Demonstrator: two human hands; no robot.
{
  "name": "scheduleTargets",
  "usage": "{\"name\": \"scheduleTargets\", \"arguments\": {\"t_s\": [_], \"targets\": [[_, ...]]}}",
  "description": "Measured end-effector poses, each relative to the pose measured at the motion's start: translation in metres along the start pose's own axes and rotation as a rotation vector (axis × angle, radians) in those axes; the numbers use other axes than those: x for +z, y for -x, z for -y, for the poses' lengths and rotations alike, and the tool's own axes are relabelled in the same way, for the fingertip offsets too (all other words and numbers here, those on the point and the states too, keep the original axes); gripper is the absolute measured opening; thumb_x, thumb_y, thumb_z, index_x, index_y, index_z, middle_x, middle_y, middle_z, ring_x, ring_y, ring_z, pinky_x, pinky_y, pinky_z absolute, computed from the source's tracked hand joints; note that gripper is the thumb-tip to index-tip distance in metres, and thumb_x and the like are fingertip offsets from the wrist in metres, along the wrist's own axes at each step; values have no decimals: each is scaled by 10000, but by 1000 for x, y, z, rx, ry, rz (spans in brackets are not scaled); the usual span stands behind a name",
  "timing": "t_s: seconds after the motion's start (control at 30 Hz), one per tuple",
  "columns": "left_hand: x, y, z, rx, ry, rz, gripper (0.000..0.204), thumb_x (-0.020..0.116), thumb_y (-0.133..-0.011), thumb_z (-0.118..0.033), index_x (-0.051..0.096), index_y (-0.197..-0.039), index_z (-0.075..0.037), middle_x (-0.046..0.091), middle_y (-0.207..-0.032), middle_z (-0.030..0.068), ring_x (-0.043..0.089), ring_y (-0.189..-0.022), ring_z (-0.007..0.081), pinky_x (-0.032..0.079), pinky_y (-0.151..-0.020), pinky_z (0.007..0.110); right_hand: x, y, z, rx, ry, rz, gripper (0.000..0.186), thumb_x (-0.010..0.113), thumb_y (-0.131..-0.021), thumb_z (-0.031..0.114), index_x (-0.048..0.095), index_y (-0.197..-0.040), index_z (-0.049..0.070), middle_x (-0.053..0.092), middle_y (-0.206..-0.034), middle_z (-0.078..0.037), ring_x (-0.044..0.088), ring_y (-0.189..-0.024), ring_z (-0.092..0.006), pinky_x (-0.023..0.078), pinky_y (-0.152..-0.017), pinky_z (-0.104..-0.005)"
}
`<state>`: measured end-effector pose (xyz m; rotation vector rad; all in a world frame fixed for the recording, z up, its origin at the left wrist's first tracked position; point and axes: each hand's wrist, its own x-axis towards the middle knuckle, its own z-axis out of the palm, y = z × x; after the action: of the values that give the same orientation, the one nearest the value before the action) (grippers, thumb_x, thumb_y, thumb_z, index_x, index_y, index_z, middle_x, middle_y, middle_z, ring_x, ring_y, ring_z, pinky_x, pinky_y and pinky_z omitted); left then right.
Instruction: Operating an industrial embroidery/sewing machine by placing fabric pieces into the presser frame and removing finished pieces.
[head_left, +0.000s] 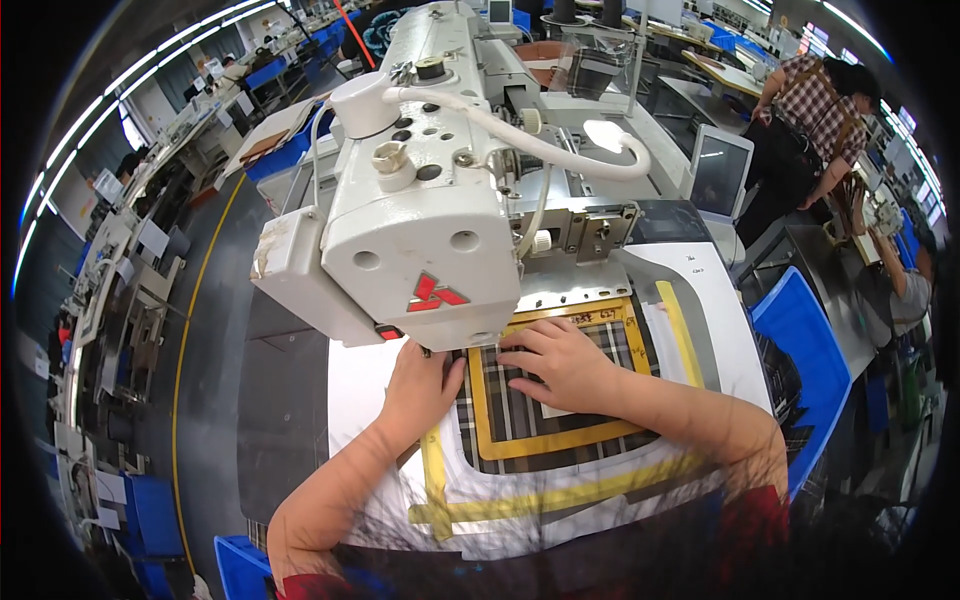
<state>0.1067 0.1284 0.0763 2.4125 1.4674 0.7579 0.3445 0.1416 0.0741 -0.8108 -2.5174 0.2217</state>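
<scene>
Under the head of a large white sewing machine [420, 240] lies dark plaid fabric [520, 445], framed by a yellow rectangular template [560, 442]. My right hand [568, 365] rests palm down over the template's opening, its fingers spread on the plaid and holding nothing. Beside the template's left edge is my left hand [420, 390], its thumb stretched out toward the fabric. The machine head hides the left fingertips. A small pale patch [560, 411] shows on the plaid below my right hand. Yellow tape strips [560, 498] run along the white sheet around the fabric.
The machine's white table [365, 390] surrounds the work. At right stand a blue bin [810, 360] and a small screen [720, 170]; another blue bin [240, 570] is low at left. A co-worker in a checked shirt [815, 110] bends over farther right.
</scene>
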Motion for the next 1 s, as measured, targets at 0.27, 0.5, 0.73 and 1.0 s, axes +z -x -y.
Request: {"name": "scheduleTargets", "arguments": {"t_s": [0.27,0.5,0.73,1.0], "targets": [[-16,25,-9,-25,28,37,284,635,-820,-132,578,-1071,-12,563,-1094,182,522,-1044,383,419,-904,467,-32,48,-1,120,140,12,377,677,-817,288,625,-1136,93,594,-1197,-51,533,-1111,-241,375,-989,-415],[-1,20,-44,254,23,246,425,661,-829,-194,540,-1214,-61,483,-1348,133,409,-1300,336,297,-1096,486,-54,94,-7,317,327,-17,374,669,-816,281,628,-1127,77,593,-1232,-51,512,-1143,-252,363,-998,-426],[6,15,-46,206,-49,266,464,656,-831,-198,521,-1257,-77,453,-1386,131,394,-1313,337,287,-1101,471,-53,91,-8,313,335,-34,358,663,-828,263,625,-1120,60,599,-1201,-63,518,-1131,-235,369,-1002,-424],[11,18,-46,206,-69,191,438,649,-819,-221,557,-1232,-107,502,-1348,108,453,-1277,294,327,-1073,467,-52,91,-11,321,329,-15,357,656,-823,252,621,-1124,64,602,-1198,-56,527,-1121,-235,372,-1001,-418]]}}
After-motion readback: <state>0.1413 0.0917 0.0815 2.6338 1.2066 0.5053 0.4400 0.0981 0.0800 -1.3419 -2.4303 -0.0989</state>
